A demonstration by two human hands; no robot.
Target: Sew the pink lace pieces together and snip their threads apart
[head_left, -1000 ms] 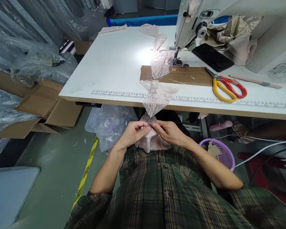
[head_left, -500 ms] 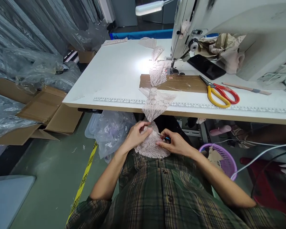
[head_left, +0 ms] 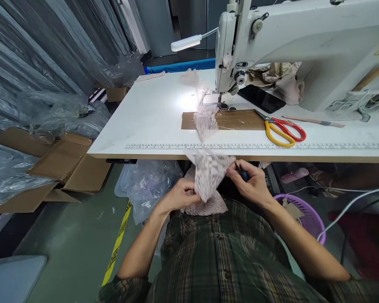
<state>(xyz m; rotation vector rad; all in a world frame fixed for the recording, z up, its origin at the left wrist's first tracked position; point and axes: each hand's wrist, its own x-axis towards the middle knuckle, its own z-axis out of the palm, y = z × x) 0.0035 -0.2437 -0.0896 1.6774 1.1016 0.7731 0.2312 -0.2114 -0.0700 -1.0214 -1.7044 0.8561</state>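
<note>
Pale pink lace pieces hang over the table's front edge into my lap. My left hand is closed on the lace, its fingertips partly behind it. My right hand pinches the right corner of the piece. A small blue-handled tool also sits in that hand; its tip is too dark and small to make out. More lace runs up the table beside the needle of the white sewing machine. Another lace layer lies on my lap under the raised piece.
Red-and-yellow scissors, a brown cardboard strip and a black phone lie on the white table. Below at right stands a purple basket; at left are plastic bags and an open carton.
My right hand has moved up and right, from the lace on my lap to the corner of a piece. That piece is lifted and spread, and my left hand has shifted lower. The view has tilted up.
</note>
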